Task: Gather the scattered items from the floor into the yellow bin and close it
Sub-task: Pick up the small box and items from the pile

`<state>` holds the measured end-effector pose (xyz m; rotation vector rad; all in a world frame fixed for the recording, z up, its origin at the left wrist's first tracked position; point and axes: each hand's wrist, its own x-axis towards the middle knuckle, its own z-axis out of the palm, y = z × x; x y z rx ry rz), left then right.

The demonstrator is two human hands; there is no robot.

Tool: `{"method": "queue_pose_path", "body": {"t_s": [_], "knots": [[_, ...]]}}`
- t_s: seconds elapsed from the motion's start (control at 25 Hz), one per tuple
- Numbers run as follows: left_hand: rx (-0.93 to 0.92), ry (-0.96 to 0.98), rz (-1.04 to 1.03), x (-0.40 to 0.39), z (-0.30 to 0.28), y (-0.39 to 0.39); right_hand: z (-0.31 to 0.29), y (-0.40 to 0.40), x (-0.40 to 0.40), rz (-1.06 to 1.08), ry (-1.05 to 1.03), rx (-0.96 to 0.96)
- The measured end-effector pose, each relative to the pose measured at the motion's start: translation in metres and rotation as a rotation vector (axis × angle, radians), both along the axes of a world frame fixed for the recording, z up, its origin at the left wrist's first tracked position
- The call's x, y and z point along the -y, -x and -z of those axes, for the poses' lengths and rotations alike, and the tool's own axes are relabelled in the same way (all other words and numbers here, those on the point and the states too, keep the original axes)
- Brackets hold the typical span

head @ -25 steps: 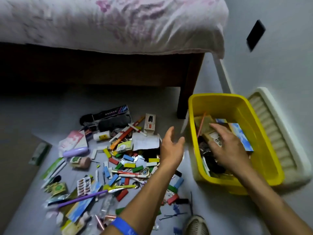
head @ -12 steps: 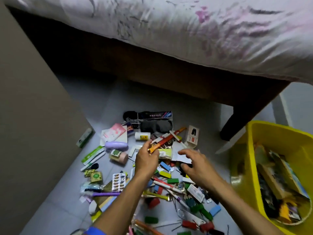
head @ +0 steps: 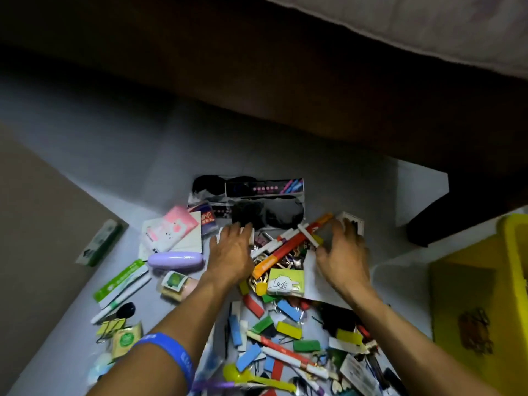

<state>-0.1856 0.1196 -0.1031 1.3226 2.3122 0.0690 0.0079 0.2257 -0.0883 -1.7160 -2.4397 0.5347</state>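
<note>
Scattered items cover the grey floor: an orange-red pen (head: pixel 288 247), a purple case (head: pixel 175 260), a pink packet (head: pixel 171 227), black packaged goods (head: pixel 257 192), a green cartoon notepad (head: pixel 285 282), and several coloured blocks (head: pixel 288 328). My left hand (head: pixel 231 252), with a blue wristband, lies palm down with straight fingers on the pile's far left part. My right hand (head: pixel 343 254) is spread over a white paper (head: pixel 320 284), its fingertips touching a small white box (head: pixel 354 222). The yellow bin (head: pixel 513 252) stands open at the right edge, partly cut off.
A dark wooden bed frame runs across the top, and its leg (head: pixel 434 221) stands between the pile and the bin. A brown board (head: pixel 34 224) lies at the left, with a green box (head: pixel 98 242) at its edge. Bare floor lies between pile and bed.
The right hand came out of the bin and over to the pile. Both hands have reached farther into its far part, and the view swung left and down so that only the bin's edge shows.
</note>
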Motion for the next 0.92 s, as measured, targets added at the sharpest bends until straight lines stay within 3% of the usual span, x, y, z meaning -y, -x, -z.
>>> {"method": "queue_pose_path", "body": {"t_s": [0.08, 0.16, 0.24, 0.4, 0.6, 0.8, 0.92], "knots": [[-0.059, 0.056, 0.044, -0.002, 0.006, 0.004, 0.012, -0.004, -0.025, 0.150, 0.121, 0.099], [0.019, 0.013, -0.050, 0.005, 0.010, 0.001, 0.024, -0.005, -0.037, 0.202, 0.192, 0.128], [0.127, -0.159, -0.198, 0.004, 0.004, 0.003, 0.033, -0.005, -0.040, 0.192, 0.171, 0.061], [0.061, -0.386, -0.189, -0.057, -0.018, 0.036, 0.037, -0.012, -0.037, 0.148, 0.216, -0.058], [0.184, 0.068, -0.158, -0.087, -0.008, 0.060, 0.050, -0.038, -0.015, -0.018, 0.204, -0.078], [0.176, 0.050, -0.190, -0.047, 0.024, 0.034, 0.051, -0.036, -0.012, 0.019, 0.205, -0.113], [-0.026, 0.088, -0.047, -0.052, 0.016, 0.038, 0.048, -0.036, -0.010, -0.011, 0.219, -0.100]]}}
